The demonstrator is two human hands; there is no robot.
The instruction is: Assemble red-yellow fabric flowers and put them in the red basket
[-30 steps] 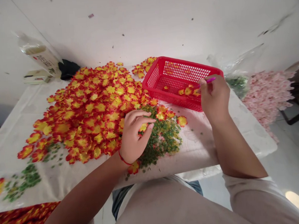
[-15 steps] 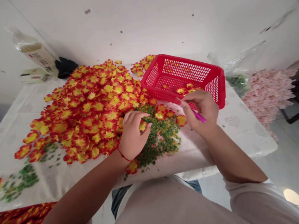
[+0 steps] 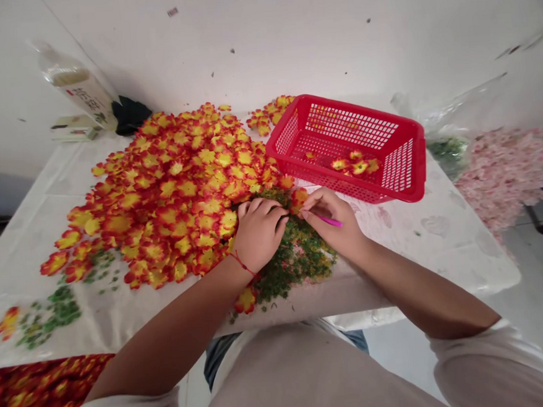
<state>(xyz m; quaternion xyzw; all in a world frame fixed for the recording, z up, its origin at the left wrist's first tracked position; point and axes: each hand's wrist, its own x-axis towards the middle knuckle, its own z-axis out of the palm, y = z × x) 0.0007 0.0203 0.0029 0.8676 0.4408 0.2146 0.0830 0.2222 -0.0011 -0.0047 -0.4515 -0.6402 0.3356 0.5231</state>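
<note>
A big heap of red-and-yellow fabric flowers (image 3: 172, 185) covers the white table (image 3: 423, 242). At its near right edge lies a pile of small green plastic pieces (image 3: 298, 257). My left hand (image 3: 257, 232) rests curled on the border between the flowers and the green pile, fingers pinched on something I cannot make out. My right hand (image 3: 335, 221) is beside it, closed on a thin pink stick (image 3: 328, 220), its fingertips touching a flower (image 3: 298, 199). Behind the hands stands a red plastic basket (image 3: 406, 175) with a few flowers inside.
A clear bag (image 3: 75, 87) and a small box (image 3: 73, 127) sit at the far left by a dark object (image 3: 132, 114). Pink flowers (image 3: 506, 168) are piled right of the table. Scattered green bits (image 3: 51, 315) lie at the left. More red-yellow flowers (image 3: 29, 394) fill the lower left corner.
My right hand came back from the red basket toward me and to the left, now meeting my left hand over the green pile. My left hand stayed in place.
</note>
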